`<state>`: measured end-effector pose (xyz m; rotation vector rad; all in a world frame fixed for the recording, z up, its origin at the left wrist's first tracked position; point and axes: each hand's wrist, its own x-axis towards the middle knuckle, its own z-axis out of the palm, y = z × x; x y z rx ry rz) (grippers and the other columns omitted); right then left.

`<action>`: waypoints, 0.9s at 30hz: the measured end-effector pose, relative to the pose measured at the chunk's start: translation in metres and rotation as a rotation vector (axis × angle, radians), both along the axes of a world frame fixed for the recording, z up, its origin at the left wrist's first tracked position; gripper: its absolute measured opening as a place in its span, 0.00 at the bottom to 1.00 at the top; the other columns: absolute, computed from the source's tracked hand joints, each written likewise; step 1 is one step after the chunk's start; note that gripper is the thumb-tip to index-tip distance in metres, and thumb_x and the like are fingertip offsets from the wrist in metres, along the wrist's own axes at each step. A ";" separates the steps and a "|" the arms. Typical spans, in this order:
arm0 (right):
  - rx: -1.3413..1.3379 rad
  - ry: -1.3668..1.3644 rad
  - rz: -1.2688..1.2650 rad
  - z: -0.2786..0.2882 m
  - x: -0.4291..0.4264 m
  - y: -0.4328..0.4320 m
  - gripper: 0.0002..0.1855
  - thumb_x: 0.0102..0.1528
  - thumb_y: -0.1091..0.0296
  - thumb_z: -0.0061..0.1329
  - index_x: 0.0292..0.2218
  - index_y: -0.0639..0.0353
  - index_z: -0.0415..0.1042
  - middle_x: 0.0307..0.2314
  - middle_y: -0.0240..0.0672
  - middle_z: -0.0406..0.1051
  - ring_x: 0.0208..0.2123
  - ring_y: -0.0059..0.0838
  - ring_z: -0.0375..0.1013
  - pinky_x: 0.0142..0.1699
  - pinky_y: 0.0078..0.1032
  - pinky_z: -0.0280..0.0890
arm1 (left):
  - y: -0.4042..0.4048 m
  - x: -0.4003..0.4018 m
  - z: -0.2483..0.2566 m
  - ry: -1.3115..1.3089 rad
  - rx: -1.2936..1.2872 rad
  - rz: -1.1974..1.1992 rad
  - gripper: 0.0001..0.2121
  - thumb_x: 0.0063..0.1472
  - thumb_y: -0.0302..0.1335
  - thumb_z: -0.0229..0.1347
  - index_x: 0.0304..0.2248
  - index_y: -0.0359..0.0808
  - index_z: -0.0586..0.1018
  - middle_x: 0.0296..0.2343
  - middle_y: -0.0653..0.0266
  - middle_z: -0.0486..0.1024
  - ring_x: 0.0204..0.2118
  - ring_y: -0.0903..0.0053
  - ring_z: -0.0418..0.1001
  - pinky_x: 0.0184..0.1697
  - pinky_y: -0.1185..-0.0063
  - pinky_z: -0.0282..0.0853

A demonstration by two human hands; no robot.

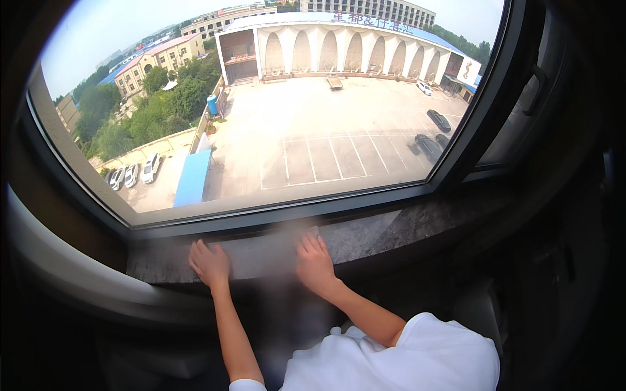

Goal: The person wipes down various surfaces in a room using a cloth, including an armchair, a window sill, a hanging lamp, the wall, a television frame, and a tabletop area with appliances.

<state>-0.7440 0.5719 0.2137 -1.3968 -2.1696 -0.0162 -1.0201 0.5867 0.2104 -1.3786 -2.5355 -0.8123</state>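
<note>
My left hand rests palm down on the dark stone windowsill, towards its left end. Its thumb stands apart from the fingers, and I see nothing held in it. Farther right, my right hand lies on the same sill with its fingers pointing at the window frame. A small pale thing shows at its fingertips, too blurred to name. The palm side is hidden, so its grip is unclear. A hazy blur covers the sill between the hands.
Beyond the window glass lies a parking lot with several cars, a white arched building bearing writing, and a blue roof. A handle is on the right-hand sash. A curved pale edge runs along the left.
</note>
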 end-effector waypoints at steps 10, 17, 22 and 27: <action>-0.196 0.347 -0.004 0.023 0.141 0.021 0.22 0.60 0.72 0.51 0.55 0.63 0.71 0.56 0.47 0.69 0.61 0.44 0.65 0.65 0.34 0.61 | -0.025 -0.065 -0.001 -0.035 0.416 -0.254 0.08 0.60 0.25 0.53 0.25 0.29 0.75 0.27 0.53 0.73 0.33 0.53 0.71 0.40 0.64 0.68; -0.390 0.354 0.279 0.043 0.128 0.028 0.16 0.60 0.75 0.51 0.50 0.61 0.76 0.52 0.46 0.73 0.59 0.43 0.69 0.65 0.33 0.62 | -0.027 -0.081 -0.027 -0.070 0.535 -0.112 0.12 0.63 0.27 0.51 0.22 0.32 0.70 0.16 0.54 0.67 0.20 0.57 0.67 0.25 0.64 0.61; -0.334 0.133 0.733 0.035 -0.005 0.063 0.18 0.60 0.75 0.46 0.51 0.58 0.75 0.56 0.45 0.70 0.61 0.43 0.66 0.66 0.36 0.61 | -0.032 -0.085 -0.035 -0.121 0.638 -0.163 0.12 0.61 0.30 0.51 0.21 0.35 0.73 0.18 0.53 0.71 0.21 0.55 0.71 0.25 0.62 0.65; -0.443 0.096 1.003 0.036 -0.169 0.080 0.23 0.55 0.75 0.50 0.52 0.65 0.72 0.58 0.47 0.68 0.63 0.44 0.63 0.70 0.40 0.52 | -0.036 -0.082 -0.027 -0.147 0.553 -0.137 0.11 0.61 0.32 0.52 0.23 0.36 0.74 0.19 0.54 0.72 0.23 0.56 0.72 0.26 0.64 0.66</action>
